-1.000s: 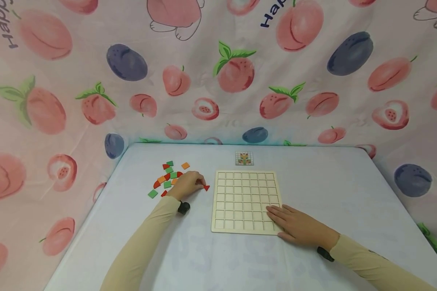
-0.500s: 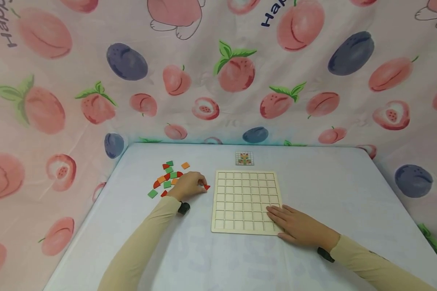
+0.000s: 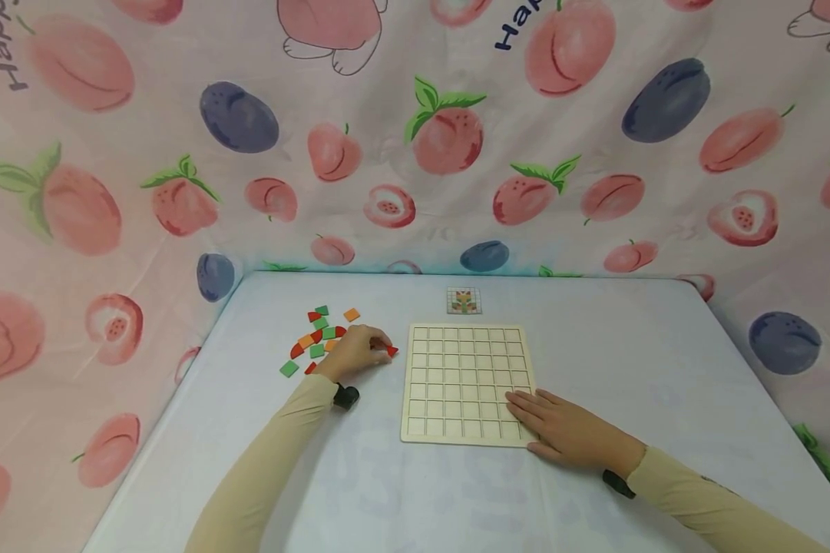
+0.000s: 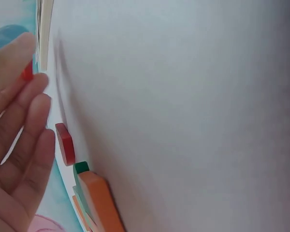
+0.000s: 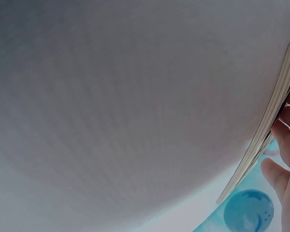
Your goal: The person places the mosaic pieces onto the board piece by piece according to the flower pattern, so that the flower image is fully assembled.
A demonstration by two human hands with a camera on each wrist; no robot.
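My left hand point(image 3: 358, 353) pinches a small red triangular tile point(image 3: 392, 351) between thumb and index finger, just left of the wooden grid board point(image 3: 464, 384). In the left wrist view the thumb and fingertips hide most of this red tile point(image 4: 27, 72), while the other fingers stay loosely bent. My right hand point(image 3: 573, 430) rests with extended fingers on the lower right corner of the board. From the right wrist view, its fingers point(image 5: 287, 137) lie along the edge of the board point(image 5: 261, 137). The board's square cells hold no tiles.
Left of the board lie several loose green, orange and red tiles point(image 3: 317, 351), partly covered by my left hand. One orange tile point(image 3: 352, 314) sits apart at the back. A small card with a flower pattern point(image 3: 464, 301) lies behind the board. Patterned cloth rises behind the table.
The red triangular tile has turned and shifted slightly up within my left fingers, with the hand staying almost in place. My right hand and the board have not moved.
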